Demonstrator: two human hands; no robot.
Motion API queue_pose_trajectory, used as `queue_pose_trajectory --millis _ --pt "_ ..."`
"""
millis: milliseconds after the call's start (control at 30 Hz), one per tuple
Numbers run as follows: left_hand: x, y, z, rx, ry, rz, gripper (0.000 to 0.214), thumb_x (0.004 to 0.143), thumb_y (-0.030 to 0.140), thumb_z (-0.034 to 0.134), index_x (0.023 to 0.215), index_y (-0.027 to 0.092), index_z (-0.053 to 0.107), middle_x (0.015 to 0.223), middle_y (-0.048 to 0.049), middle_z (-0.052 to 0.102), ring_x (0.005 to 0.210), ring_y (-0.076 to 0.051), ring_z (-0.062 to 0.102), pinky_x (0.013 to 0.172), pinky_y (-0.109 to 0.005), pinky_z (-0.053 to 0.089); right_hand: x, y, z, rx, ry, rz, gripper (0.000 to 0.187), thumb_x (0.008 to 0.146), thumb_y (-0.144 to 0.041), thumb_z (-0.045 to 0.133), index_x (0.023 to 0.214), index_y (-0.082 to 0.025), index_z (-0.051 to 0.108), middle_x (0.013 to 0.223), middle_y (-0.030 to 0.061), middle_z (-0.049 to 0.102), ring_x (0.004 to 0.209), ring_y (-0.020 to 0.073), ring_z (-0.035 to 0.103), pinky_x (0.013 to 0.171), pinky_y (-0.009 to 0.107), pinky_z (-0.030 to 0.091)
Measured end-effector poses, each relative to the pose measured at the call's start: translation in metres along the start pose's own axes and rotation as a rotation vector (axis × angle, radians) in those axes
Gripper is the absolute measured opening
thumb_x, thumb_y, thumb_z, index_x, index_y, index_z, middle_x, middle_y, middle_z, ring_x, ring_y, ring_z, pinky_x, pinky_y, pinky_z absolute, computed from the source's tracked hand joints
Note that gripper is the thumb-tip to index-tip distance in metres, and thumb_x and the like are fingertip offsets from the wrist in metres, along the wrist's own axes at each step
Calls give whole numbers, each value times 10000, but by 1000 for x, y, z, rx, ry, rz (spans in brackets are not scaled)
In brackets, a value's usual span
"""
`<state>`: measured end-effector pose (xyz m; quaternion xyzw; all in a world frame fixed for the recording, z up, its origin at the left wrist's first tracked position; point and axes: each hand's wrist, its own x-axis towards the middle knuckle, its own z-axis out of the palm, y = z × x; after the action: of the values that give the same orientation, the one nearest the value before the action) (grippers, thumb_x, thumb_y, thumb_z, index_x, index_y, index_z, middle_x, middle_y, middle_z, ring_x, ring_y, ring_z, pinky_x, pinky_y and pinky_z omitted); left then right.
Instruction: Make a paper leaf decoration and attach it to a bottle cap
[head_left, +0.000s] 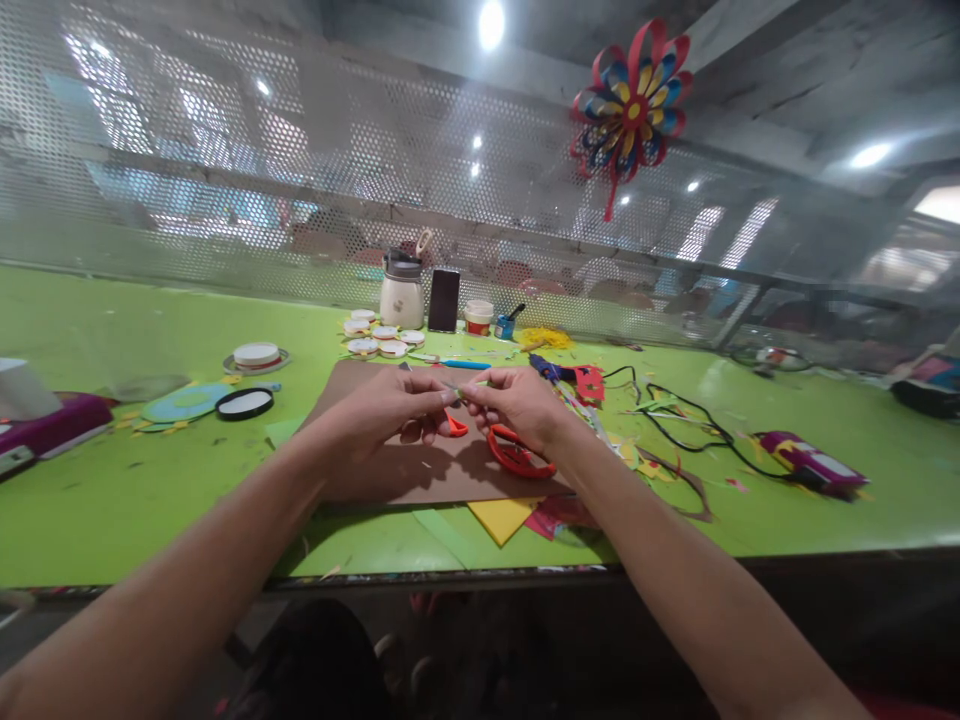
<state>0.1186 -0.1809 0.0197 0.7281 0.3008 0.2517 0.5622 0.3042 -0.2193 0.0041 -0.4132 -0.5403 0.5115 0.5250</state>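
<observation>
Cardboard sheet point(420, 470) on table point(112, 500), centre. Scissors point(517, 455) on sheet, right half. Above sheet: left hand point(390, 405), right hand point(517, 400), thin strip point(459, 388) between fingertips. Behind sheet: jar point(402, 290), phone point(444, 300); tape rolls point(379, 340) between jar and sheet. Round lid point(244, 403) left of sheet. Paper sheets point(501, 517) under sheet's near edge. Cable point(690, 415) right of sheet; glue gun point(810, 462) further right.

Scissors point(517, 455) clutter centre; table point(112, 500) left side open.
</observation>
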Motion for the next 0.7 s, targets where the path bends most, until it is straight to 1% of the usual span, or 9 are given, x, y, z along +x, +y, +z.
queue_pose_trajectory --millis 133,267,400,533,700 --pt "-2 3 -3 4 -7 -23 329 832 440 590 822 123 673 706 -89 706 531 -110 567 454 -203 375 0 -1 -3 -38 -35 -8 305 628 -411 812 664 -155 650 531 -17 611 467 81 518 463 226 423" --pt "-2 4 -6 55 -40 -13 288 807 416 637 831 131 673 727 -78 726 548 -111 590 455 -197 387 0 0 -6 -119 -31 -44 306 661 -433 787 679 -158 656 531 -21 600 462 85 506 458 235 417" --pt "-1 2 -6 65 -53 -22 289 788 431 660 816 143 668 745 -72 740 552 -118 616 445 -196 396 0 -1 -7 -149 -43 -51 272 684 -408 770 682 -159 663 521 -27 585 448 83 492 441 233 390" --pt "-3 2 -4 49 -85 -35 300 790 453 654 802 154 667 768 -74 746 528 -103 612 427 -181 368 -2 -4 -7 -120 -62 -32 200 714 -336 745 663 -162 660 509 -28 570 432 79 461 425 237 361" --pt "-3 1 -5 34 -113 -77 316 779 481 653 804 167 684 788 -81 747 508 -94 590 412 -177 326 -3 -7 -8 -114 -46 -1 182 713 -297 745 639 -161 649 493 -31 563 407 66 427 413 234 335"
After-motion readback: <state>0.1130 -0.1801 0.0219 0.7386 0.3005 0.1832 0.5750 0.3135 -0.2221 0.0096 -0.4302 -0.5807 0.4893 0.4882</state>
